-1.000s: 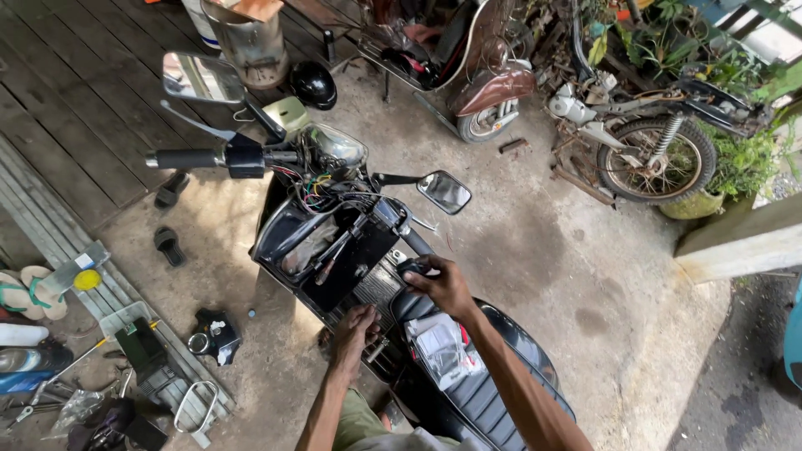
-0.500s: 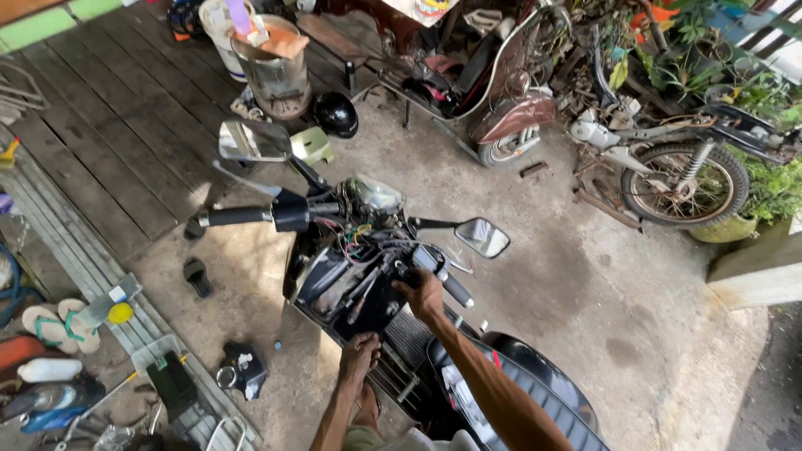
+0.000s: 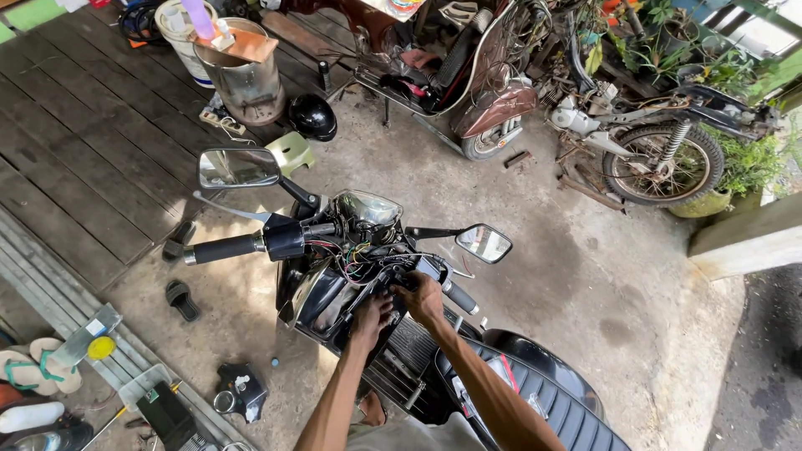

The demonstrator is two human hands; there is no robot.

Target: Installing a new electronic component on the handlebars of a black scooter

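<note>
A black motorbike [image 3: 535,384] stands below me with its front cover off, showing coloured wires [image 3: 355,255] behind the headlamp [image 3: 368,207]. My left hand [image 3: 370,316] rests on the open black body panel under the handlebar. My right hand [image 3: 422,299] is just to its right, fingers curled on the switch housing next to the right grip [image 3: 459,298]. The left grip [image 3: 224,248] and both mirrors [image 3: 238,168] stick out to the sides.
A stripped scooter [image 3: 484,100] and a bare motorbike frame [image 3: 660,150] stand at the back. A metal bucket [image 3: 242,71], black helmet [image 3: 313,117] and green stool [image 3: 291,152] sit far left. Sandals [image 3: 180,299], a removed black part [image 3: 238,391] and tools lie on the floor at left.
Both hands have moved up to the handlebar area and come close together. My view has shifted, so the bike sits lower and nearer the middle.
</note>
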